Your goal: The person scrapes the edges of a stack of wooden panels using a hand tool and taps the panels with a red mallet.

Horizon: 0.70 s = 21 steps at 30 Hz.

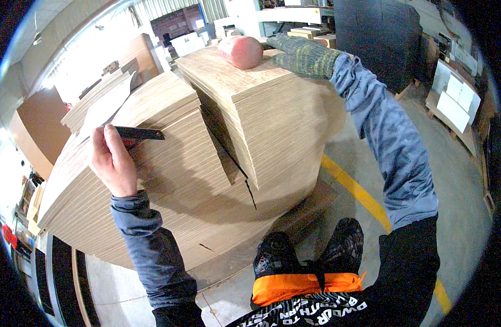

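Bare and pinched closed, my left hand [114,161] grips a short flat black tool [142,133] with a straight edge; its exact kind I cannot make out. It is held above the near side of a stack of thin wooden boards [174,163]. My right hand [305,56], in a grey-green knit glove, lies with fingers stretched out over the top of a taller board stack [283,125]. Beside its fingertips sits a rounded pinkish-red object [241,52]. Between the two stacks runs a dark, narrow gap [218,133].
Large black panels [376,41] stand beyond my right arm. A yellow floor line [359,193] passes right of the stacks. White sheets [457,98] lie on a low support at the far right. A brown panel [35,131] leans at the left. My shoes [275,256] are close to the stack's base.
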Each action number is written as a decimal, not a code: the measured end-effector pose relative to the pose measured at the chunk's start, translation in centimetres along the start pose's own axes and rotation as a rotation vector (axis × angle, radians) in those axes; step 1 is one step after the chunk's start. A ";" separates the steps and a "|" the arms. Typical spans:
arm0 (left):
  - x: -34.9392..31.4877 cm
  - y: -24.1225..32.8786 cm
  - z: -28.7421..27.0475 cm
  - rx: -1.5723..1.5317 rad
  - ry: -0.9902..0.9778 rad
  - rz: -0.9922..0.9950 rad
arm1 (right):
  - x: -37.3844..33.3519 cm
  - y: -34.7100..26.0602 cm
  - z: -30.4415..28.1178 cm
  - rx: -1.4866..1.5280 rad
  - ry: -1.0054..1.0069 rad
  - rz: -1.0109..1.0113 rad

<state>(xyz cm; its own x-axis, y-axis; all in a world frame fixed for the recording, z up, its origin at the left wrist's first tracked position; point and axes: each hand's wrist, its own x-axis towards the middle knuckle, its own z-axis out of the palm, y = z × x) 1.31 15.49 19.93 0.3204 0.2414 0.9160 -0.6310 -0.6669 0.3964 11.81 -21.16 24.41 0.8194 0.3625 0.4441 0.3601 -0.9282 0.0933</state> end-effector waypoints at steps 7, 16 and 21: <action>0.2 0.2 -0.2 0.033 -0.008 0.021 | -0.2 -0.7 -0.6 0.036 0.034 -0.027; 0.1 0.5 0.5 -0.060 0.003 -0.016 | 0.3 1.9 1.0 -0.009 0.234 -0.074; -4.6 1.7 -0.9 -0.270 0.327 0.024 | -7.4 -4.3 0.7 0.182 1.202 -0.115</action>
<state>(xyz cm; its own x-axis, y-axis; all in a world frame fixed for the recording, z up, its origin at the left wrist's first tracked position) -1.85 13.91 16.47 0.0895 0.4678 0.8793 -0.8122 -0.4767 0.3363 4.52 -19.77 20.10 -0.1209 0.0439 0.9917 0.5399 -0.8355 0.1028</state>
